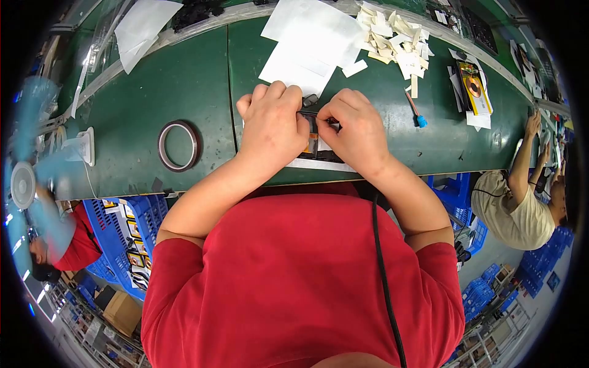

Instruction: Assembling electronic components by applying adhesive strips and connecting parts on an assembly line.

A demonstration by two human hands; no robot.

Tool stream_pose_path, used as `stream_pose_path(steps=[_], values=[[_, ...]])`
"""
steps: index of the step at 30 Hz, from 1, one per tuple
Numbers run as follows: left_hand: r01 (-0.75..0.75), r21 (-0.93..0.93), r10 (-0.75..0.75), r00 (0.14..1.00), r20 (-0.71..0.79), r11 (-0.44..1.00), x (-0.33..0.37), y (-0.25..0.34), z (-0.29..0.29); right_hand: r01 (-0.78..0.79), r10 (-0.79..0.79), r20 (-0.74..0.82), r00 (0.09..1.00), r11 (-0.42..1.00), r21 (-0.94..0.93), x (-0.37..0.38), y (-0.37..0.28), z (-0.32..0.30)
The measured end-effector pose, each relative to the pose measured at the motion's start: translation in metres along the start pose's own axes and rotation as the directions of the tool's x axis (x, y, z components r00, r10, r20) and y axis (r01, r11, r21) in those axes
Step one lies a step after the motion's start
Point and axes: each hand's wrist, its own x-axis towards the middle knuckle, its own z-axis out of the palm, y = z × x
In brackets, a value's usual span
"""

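A small flat black device (323,149) with an orange-yellow part lies near the table's front edge, between my hands and partly covered by them. My left hand (273,119) is curled over its left side, thumb along the edge. At its upper right, the fingers of my right hand (358,130) are closed in a pinch; a dark bit shows by the fingertips, too small to name. Just beyond my fingertips sits a small dark grey piece (311,99). A pale strip (319,164) shows below the device, on the near side.
White sheets (307,46) and a heap of cream paper scraps (396,37) lie at the back. A tape roll (178,145) is at left. To the right are a blue-ended tool (419,118) and a yellow-black unit with a copper coil (473,87). Co-workers sit on both sides.
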Motion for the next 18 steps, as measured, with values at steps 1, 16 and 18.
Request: stream_pose_path(steps=[1, 16, 18], values=[[-0.001, 0.004, 0.001, 1.000, -0.001, 1.000, 0.000, 0.000, 0.000, 0.000, 0.000, 0.001, 1.000, 1.000, 0.000, 0.000, -0.001, 0.000], [-0.161, -0.028, 0.158, 0.983, -0.098, 0.987, -0.002, 0.000, -0.003, 0.296, -0.262, 0.142, 0.954, 0.893, -0.338, -0.018, -0.010, -0.016], [-0.179, -0.015, 0.176, 0.977, -0.124, 0.984, -0.001, 0.001, -0.002, 0.329, -0.269, 0.204, 0.941, 0.865, -0.378, -0.020, -0.009, -0.018]])
